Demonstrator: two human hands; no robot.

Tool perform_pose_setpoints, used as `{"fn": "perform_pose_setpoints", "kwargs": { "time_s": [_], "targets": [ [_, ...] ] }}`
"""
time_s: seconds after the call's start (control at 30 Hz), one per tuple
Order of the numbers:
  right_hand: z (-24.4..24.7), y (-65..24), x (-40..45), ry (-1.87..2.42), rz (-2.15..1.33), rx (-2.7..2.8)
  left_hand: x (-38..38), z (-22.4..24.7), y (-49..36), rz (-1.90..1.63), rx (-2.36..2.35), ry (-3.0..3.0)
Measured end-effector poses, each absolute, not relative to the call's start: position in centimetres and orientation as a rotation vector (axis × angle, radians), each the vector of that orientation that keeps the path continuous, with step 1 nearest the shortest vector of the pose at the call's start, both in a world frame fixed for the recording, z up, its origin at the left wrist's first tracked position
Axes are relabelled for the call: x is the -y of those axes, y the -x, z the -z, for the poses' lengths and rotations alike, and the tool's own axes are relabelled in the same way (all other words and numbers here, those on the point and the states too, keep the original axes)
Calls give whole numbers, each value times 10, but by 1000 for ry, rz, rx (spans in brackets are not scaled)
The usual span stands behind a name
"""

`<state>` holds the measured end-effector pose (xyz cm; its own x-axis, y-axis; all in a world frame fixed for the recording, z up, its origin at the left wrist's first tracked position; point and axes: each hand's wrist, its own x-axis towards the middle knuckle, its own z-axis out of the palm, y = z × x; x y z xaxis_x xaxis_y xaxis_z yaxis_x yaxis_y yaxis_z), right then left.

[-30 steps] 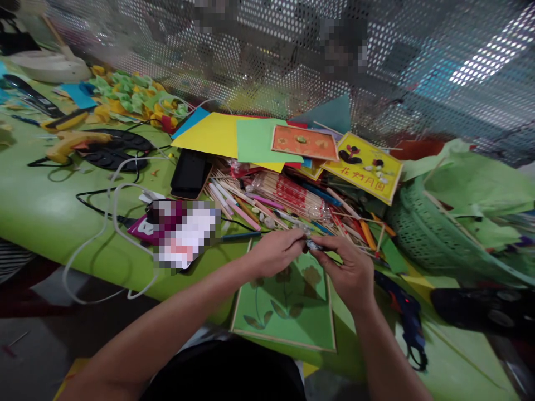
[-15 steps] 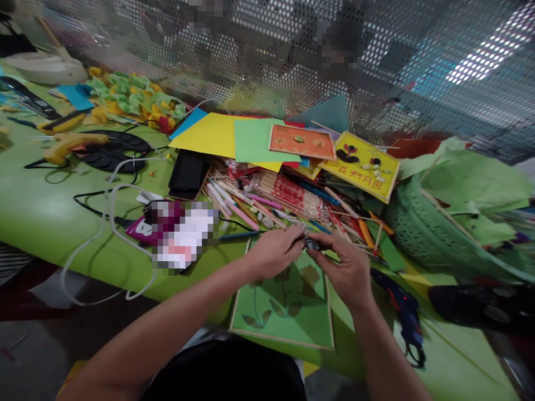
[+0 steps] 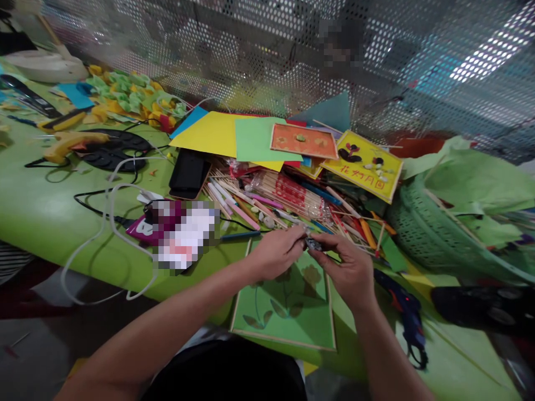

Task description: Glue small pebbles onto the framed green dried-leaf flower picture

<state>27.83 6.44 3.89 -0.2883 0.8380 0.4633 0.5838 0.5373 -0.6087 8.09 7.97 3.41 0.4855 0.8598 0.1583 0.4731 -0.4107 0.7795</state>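
Note:
A small dark, speckled object (image 3: 313,244) is pinched between the thumb and fingers of my right hand (image 3: 350,270); its kind is too small to tell. My left hand (image 3: 276,253) is closed right beside it, fingertips together at the object's near end, and whatever they pinch is hidden. Both hands hover over the upper part of a green picture card (image 3: 288,328) edged with thin wooden sticks. Flower shapes with stems and leaves decorate this card, its top partly covered by my hands.
Sticks and markers (image 3: 242,214) lie heaped beyond my hands, near a bundle of wrapped sticks (image 3: 288,192). A dark blue glue gun (image 3: 407,312) rests to the right, below a green basket (image 3: 434,234). Leftward are a phone (image 3: 188,172), white cable (image 3: 109,206) and yellow glue gun (image 3: 69,146).
The dark object has turned slightly in my right fingers, showing a little more of its speckled surface. My hands stay almost in place, and the view has shifted very slightly.

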Motion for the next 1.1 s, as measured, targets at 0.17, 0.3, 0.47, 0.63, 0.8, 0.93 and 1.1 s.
{"fn": "perform_pose_setpoints", "kwargs": {
  "time_s": [0.17,0.3,0.47,0.63,0.8,0.93,1.1],
  "targets": [
    [-38,-278,-64,1169,-517,1930,-79,-33,-79,-783,-1016,-1935],
    [-38,-278,-64,1181,-550,1889,-80,-33,-77,-817,-890,-1815],
    [-37,-278,-64,1176,-522,1902,-81,-33,-78,-826,-899,-1775],
    [-35,-278,-64,1180,-479,1929,-81,-31,-80,-836,-916,-1778],
    [-35,-277,-64,1185,-495,1919,-81,-29,-81,-846,-931,-1790],
    [-35,-276,-64,1179,-549,1879,-80,-30,-80,-847,-920,-1778],
    [-38,-274,-64,1163,-631,1818,-80,-33,-79,-848,-900,-1755]
  ]
}}
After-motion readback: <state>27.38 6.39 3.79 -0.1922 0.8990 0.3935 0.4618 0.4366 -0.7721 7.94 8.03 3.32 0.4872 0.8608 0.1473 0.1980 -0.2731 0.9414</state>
